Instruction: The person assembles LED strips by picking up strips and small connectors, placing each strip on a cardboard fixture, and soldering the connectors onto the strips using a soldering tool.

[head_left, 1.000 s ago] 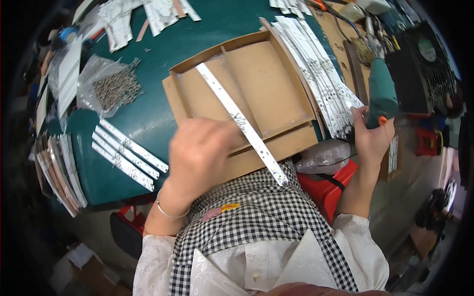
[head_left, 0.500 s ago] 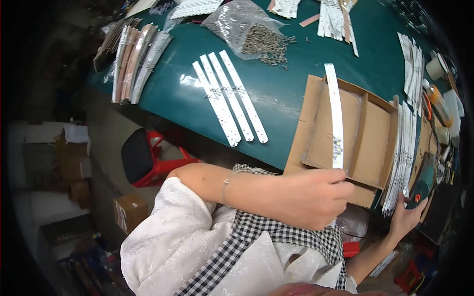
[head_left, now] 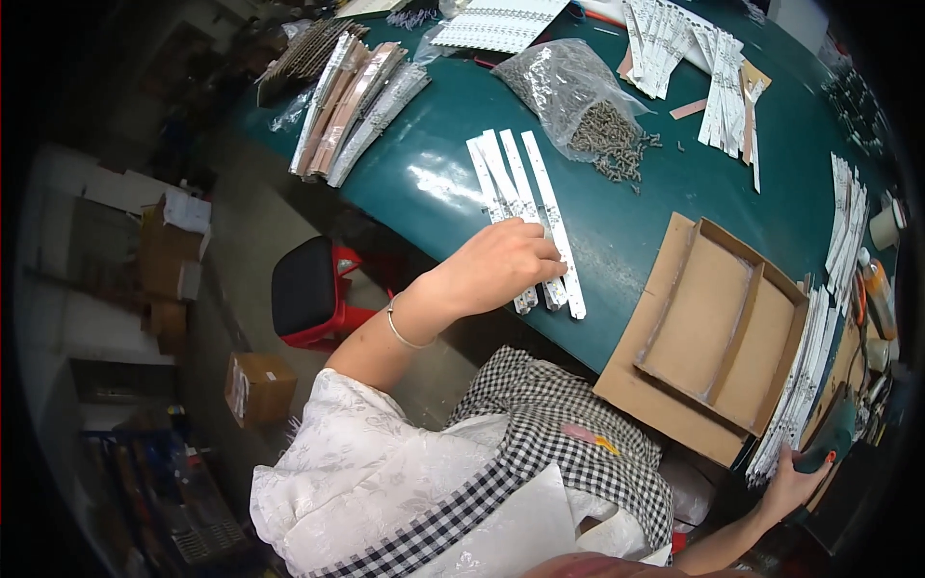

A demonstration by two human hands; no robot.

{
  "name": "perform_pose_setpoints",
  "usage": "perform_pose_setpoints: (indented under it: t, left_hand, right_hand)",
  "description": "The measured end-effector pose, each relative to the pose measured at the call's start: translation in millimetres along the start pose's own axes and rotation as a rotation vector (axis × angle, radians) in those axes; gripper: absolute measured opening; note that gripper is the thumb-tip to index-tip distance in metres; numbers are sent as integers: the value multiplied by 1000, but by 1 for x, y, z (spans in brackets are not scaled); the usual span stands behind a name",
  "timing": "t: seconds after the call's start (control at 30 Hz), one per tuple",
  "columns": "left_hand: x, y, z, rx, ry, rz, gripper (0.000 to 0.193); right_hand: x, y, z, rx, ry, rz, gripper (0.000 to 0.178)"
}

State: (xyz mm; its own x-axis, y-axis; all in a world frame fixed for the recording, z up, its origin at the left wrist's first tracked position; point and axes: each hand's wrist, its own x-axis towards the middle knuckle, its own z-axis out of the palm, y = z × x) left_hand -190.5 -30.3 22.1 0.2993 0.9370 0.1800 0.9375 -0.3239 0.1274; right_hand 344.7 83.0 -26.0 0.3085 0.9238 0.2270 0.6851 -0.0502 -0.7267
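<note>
In the head view, the left hand reaches over a small group of white circuit strips lying on the green worktop near its front edge, left of the cardboard tray. Its fingers are bent down onto the strips; whether they pinch one or merely rest there, I cannot tell, since the hand covers the middle. The right hand, well apart, grips a green power tool beside a long stack of strips. Good handling here would mean touching a strip by its long edges, keeping pressure off the small parts along it, and laying it flat and parallel; the left ones in the group lie askew and seem to overlap. Just beyond the strips, a clear plastic bag spills screws, which could get under a strip pushed too far back. Strip bundles occupy the worktop's left end, and a red stool with a black seat stands below on the floor.
</note>
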Motion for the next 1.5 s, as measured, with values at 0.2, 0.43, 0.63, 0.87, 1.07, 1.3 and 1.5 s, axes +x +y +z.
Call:
perform_pose_setpoints:
  t: [0.2,0.43,0.63,0.87,1.07,1.3,1.5]
  left_hand:
    - [-5,3,-1,-74,-92,-22,23]
    - [7,10,-16,-109,-198,-51,27]
    - [60,8,-10,-171,-103,9,25]
    - [139,-44,53,-144,178,-89,16]
    - [159,-64,69,-310,51,-186,17]
    - [158,-61,68,-165,85,-187,18]
    - [157,7,43,-734,73,-338,8]
  right_hand:
    - [-4,0,-3,338,32,-109,59]
    - [-59,-62,-23,668,-181,-122,67]
    - [-107,-98,31,792,-390,85,72]
    - [-134,-94,52,825,-523,127,52]
    - [-132,-78,52,586,-463,-138,48]
    - [-120,-89,53,730,-422,-65,53]
    - [-111,-88,53,749,-437,-80,60]
